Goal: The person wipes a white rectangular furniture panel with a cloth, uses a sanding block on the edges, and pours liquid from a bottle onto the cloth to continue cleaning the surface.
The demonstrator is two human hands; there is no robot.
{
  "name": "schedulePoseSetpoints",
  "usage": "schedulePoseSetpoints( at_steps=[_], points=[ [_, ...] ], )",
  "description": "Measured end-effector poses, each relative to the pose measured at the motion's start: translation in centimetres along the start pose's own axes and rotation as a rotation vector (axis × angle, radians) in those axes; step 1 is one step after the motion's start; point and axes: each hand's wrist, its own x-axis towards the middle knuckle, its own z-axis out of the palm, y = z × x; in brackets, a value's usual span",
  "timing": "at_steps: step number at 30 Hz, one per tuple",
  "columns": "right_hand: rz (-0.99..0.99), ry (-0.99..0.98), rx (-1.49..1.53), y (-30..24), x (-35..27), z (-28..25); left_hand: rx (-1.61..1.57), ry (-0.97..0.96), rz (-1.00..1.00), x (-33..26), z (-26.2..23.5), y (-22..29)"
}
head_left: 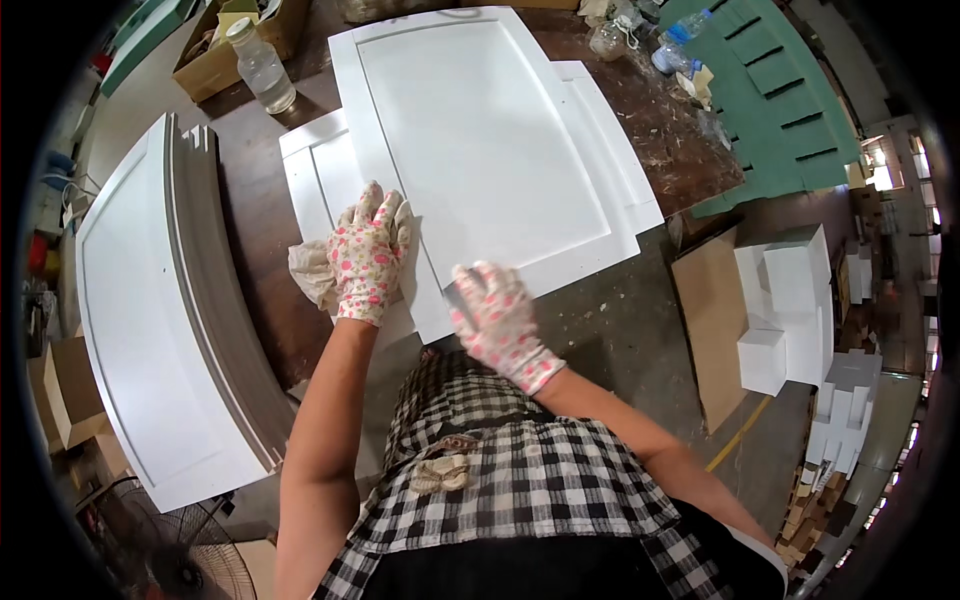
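Observation:
A white cabinet door panel [480, 130] with a recessed centre lies on top of another white panel [615, 140] on the table. My left hand [370, 250], in a floral glove, rests with its fingers stretched out on the top panel's left edge. A crumpled beige cloth [312, 272] sticks out beside that wrist. At the panel's near edge is my right hand [500, 315], also gloved and somewhat blurred. Its fingers are closed round a small grey flat piece [458, 298], mostly hidden, so its kind is unclear.
More white panels [150, 300] are stacked at the left. A clear jar [262, 70] stands near a cardboard box [200, 65] at the far left. Plastic bottles [680, 40] and a green slotted board [780, 100] lie far right. White boxes [790, 300] stand at right; a fan [180, 560] is lower left.

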Motion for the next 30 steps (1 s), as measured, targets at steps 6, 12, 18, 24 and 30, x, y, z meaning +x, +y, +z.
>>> schedulePoseSetpoints(
  at_steps=[6,12,18,24,30],
  points=[
    [0.216,0.277,-0.291,11.7,-0.8,-4.7,0.002,0.012,-0.007,0.2,-0.5,0.9],
    [0.044,-0.008,-0.095,2.4,0.3,-1.5,0.021,-0.051,-0.055,0.3,0.1,0.3],
    [-0.005,0.054,-0.136,4.3,0.3,-2.1,-0.006,-0.019,-0.051,-0.4,0.2,-0.5],
    [0.290,0.156,-0.238,10.6,-1.5,-2.7,-0.063,-0.041,-0.054,-0.1,0.0,0.5],
    [-0.231,0.008,0.134,-3.3,-2.7,1.2,-0.058,-0.006,-0.042,-0.3,0.8,-0.3]
  ],
)
